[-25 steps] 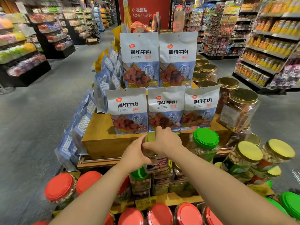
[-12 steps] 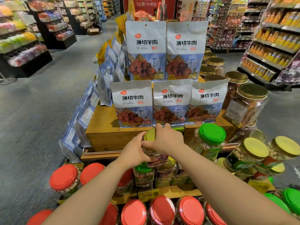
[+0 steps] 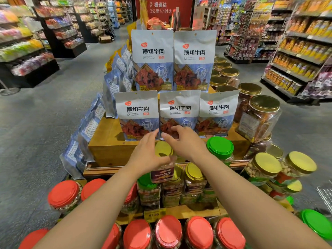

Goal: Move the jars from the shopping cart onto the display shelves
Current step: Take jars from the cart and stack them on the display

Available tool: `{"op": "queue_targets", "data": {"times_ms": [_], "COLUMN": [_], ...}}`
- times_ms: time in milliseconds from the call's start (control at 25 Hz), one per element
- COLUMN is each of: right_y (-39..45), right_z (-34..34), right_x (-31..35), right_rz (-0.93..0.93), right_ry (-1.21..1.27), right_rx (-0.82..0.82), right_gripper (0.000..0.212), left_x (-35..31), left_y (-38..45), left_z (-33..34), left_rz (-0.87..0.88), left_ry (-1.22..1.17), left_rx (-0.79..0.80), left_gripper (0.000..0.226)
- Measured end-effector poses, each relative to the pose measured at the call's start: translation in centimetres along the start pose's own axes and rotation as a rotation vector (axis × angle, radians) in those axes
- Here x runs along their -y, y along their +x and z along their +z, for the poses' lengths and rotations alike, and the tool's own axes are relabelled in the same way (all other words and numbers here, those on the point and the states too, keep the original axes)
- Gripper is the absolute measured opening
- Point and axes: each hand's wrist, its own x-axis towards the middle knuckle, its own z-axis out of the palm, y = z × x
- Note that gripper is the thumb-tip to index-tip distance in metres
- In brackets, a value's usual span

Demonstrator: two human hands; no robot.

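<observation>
Setting a yellow-lid jar (image 3: 163,159) on top of the stacked jars (image 3: 181,186) on the display shelf (image 3: 194,212), the left hand (image 3: 146,155) touches its side with loose fingers, the right hand (image 3: 185,141) hovers open above, and next comes fetching another jar.

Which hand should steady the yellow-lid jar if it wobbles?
Probably the left hand. Its palm and thumb sit right against the side of the yellow-lid jar, while the right hand is lifted above the lid with fingers spread, touching nothing.
</observation>
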Motion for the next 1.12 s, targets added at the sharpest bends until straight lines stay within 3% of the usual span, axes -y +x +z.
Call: {"op": "queue_targets", "data": {"times_ms": [120, 360, 520, 720, 920, 1120], "right_y": [-1.6, -7.6, -12.7, -15.9, -14.9, -11.1], "right_z": [-3.9, -11.3, -13.2, -15.3, -18.2, -18.2], "right_x": [-2.5, -9.7, -14.7, -21.5, -29.9, -40.2], "right_rz": [-0.034, 0.082, 0.237, 0.303, 0.294, 0.326], "right_ry": [0.135, 0.326, 0.352, 0.386, 0.311, 0.010], "right_rx": [-0.134, -0.344, -0.415, -0.469, -0.423, -0.161], "right_gripper": [0.055, 0.028, 0.024, 0.015, 0.018, 0.036], "left_x": [-4.8, -12.7, -16.1, -20.3, -25.6, -29.8], "left_y": [-0.1, -0.1, -0.5, -1.6, 0.3, 3.8], "left_z": [0.3, 4.7, 8.2, 12.2, 16.9, 23.7], "left_rz": [0.176, 0.390, 0.459, 0.491, 0.434, 0.241], "left_ry": [0.118, 0.047, 0.024, 0.022, 0.053, 0.113], "left_rx": [-0.081, -0.043, 0.022, 0.058, 0.066, 0.122], "left_gripper": [0.095, 0.074, 0.066, 0.058, 0.062, 0.073]}}
